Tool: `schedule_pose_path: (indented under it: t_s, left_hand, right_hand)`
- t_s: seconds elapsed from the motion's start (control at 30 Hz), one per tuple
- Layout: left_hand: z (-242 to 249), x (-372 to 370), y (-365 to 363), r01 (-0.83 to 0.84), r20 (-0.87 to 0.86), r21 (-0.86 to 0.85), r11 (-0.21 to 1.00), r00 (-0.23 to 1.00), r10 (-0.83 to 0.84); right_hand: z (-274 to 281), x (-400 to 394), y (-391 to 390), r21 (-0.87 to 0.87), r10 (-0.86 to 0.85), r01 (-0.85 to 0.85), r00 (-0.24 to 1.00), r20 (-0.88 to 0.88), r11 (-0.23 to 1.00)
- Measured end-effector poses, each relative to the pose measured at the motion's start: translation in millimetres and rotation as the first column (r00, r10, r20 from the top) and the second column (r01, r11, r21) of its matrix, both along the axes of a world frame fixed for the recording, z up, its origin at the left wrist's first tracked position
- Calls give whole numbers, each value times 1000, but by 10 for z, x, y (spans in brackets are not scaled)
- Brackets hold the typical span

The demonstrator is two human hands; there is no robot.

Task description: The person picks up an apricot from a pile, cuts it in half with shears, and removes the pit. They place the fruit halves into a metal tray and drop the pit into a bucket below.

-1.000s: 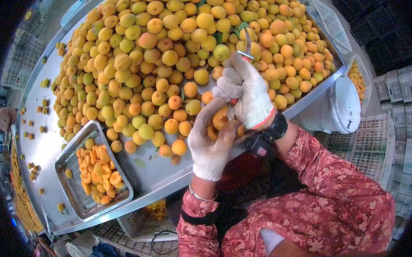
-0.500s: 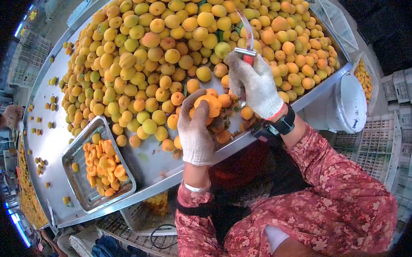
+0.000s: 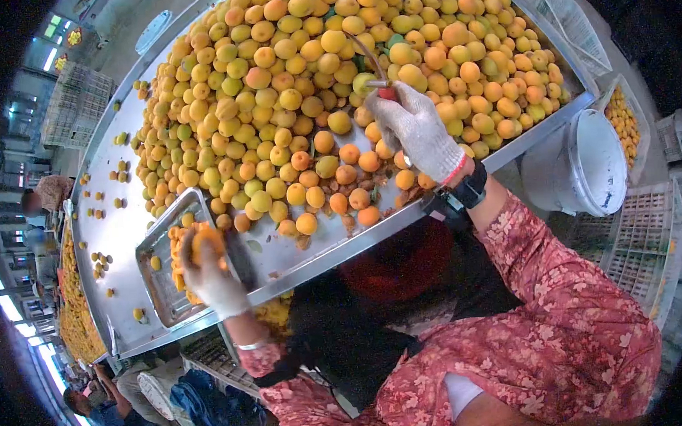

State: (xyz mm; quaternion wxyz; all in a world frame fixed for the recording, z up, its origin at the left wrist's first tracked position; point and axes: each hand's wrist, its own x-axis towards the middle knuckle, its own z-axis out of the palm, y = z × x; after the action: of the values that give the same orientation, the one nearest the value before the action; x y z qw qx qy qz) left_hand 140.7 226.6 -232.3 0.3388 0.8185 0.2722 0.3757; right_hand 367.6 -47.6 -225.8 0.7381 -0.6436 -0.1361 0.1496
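Note:
My left hand (image 3: 213,280), in a whitish glove with darkened fingers, is over the metal tray (image 3: 175,306). Its fingers are blurred but curl around an orange apricot piece (image 3: 208,240). Cut apricot halves (image 3: 178,248) lie in the tray, partly hidden by this hand. My right hand (image 3: 423,135), also gloved, is closed around the red handle of a curved knife (image 3: 386,93). The thin blade points up and away, over the large heap of whole apricots (image 3: 273,101). Several loose apricots and brown scraps lie on the table between my hands.
The metal table (image 3: 116,259) has a raised edge along my side. A white bucket (image 3: 539,175) stands off its right edge, near plastic crates (image 3: 627,229) and a crate of apricots (image 3: 622,125). At lower left is a person (image 3: 120,413); another person (image 3: 51,193) is farther left.
My left hand has moved left and toward me, from the heap's near edge to the tray, carrying apricot. My right hand stays near the heap with the knife. The view has shifted slightly.

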Motion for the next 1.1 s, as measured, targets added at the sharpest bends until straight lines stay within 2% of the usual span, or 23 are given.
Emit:
schedule_pose_path:
  t_s: [0.03, 0.07, 0.13, 0.17, 0.23, 0.3, 0.33, 0.37, 0.4, 0.43, 0.5, 0.57, 0.67, 0.73, 0.83, 0.97, 1.1]
  left_hand:
    - [-83, -70, 219, -69, 207, -316, 946, 968, 139]
    - [29, -144, 315, -246, 6, -100, 964, 969, 248]
    - [46, -252, 478, -482, -143, 247, 840, 840, 524]
    - [91, -207, 399, -482, -144, 251, 840, 839, 525]
    - [202, 10, 54, -265, -15, 282, 922, 960, 281]
    - [210, 277, -224, -34, -186, 204, 978, 980, 73]
    - [182, 405, -383, 77, -207, 114, 991, 977, -52]
    - [78, 525, -430, 236, -259, 171, 957, 948, -187]
    - [91, 656, -518, 358, -457, 329, 874, 870, -184]
    - [116, 735, -657, 427, -515, 354, 832, 832, -208]
    - [15, 891, -801, 443, -534, 312, 840, 813, -231]
    - [-14, 1008, -932, 540, -576, 239, 807, 748, -330]
    - [-48, 1209, -1076, 587, -587, 233, 776, 721, -369]
    - [-61, 1355, -1136, 611, -607, 259, 748, 705, -367]
    - [-163, 1553, -1168, 679, -636, 357, 641, 679, -366]
    - [-264, 1682, -1176, 734, -746, 303, 608, 580, -328]
    - [-265, 1752, -1172, 763, -781, 319, 562, 548, -300]
  right_hand:
    - [1, 3, -24, 5, 10, -10, 999, -45, 1000]
    - [3, -6, -48, 8, 10, -9, 999, -50, 1000]
    - [17, -13, -75, 58, 13, -7, 995, -101, 998]
    - [34, -21, -80, 79, 12, -1, 990, -140, 997]
    - [17, -13, -89, 113, 31, -13, 988, -153, 993]
    - [9, -9, -110, 147, 53, -28, 985, -166, 989]
    - [16, -9, -133, 141, 83, -61, 984, -158, 988]
    - [24, -5, -147, 134, 112, -92, 982, -149, 987]
    - [33, -1, -154, 136, 112, -92, 982, -152, 986]
    - [37, 3, -166, 124, 116, -99, 984, -137, 987]
    - [23, 21, -198, 111, 109, -95, 986, -125, 989]
    - [20, 39, -203, 62, 90, -84, 991, -97, 994]
    - [9, 43, -209, 74, 82, -75, 992, -98, 994]
    - [30, 35, -215, 74, 81, -73, 991, -110, 995]
    - [31, 7, -245, 124, 107, -87, 982, -158, 988]
    - [-52, 49, -265, 88, 84, -76, 993, -85, 993]
    - [-57, 30, -258, 81, 55, -49, 996, -73, 996]
